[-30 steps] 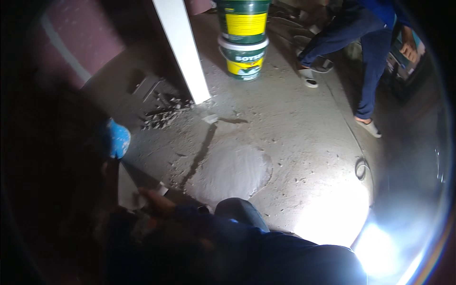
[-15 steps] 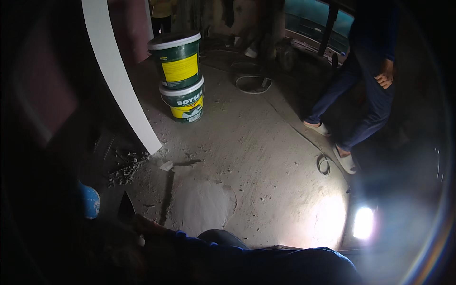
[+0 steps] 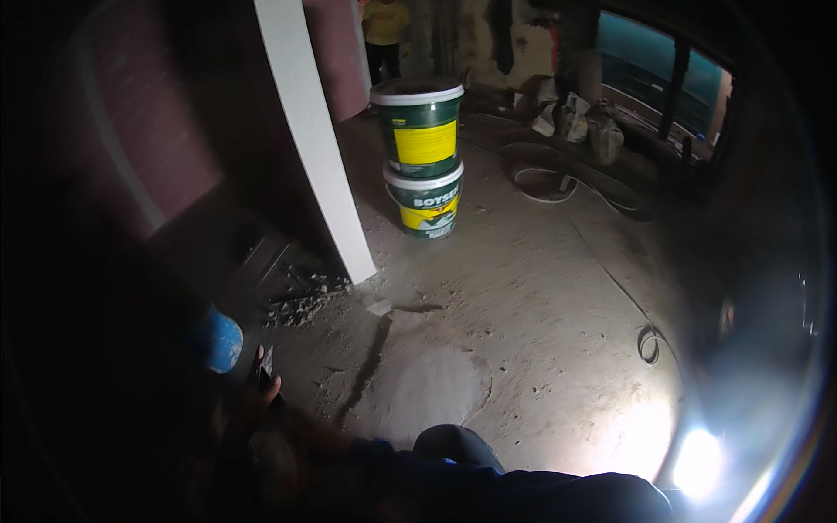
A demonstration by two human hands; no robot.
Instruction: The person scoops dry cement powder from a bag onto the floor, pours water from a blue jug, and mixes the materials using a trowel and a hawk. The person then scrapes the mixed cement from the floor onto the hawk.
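In the dark lower left, a trowel points upward, its pale blade partly hidden. My left hand closes its fingers and thumb about the blade. My right hand, at the end of a blue sleeve, is at the trowel's handle; deep shadow hides most of its fingers. Beside them is a rounded blue thing with pale smears, its kind unclear. Just ahead of my bent knee lies a smooth, lighter patch of wet-looking mortar on the rough grey floor.
Two stacked green-and-yellow pails stand beyond a white post, with rubble at its foot. A glaring lamp sits at right. Cable loops on the floor. Sacks lean near the window; a person stands far back.
My view has turned left, so the scene sits further right. The trowel now points more upright, with my left hand's fingers at its blade. The person walking at right has dropped into darkness.
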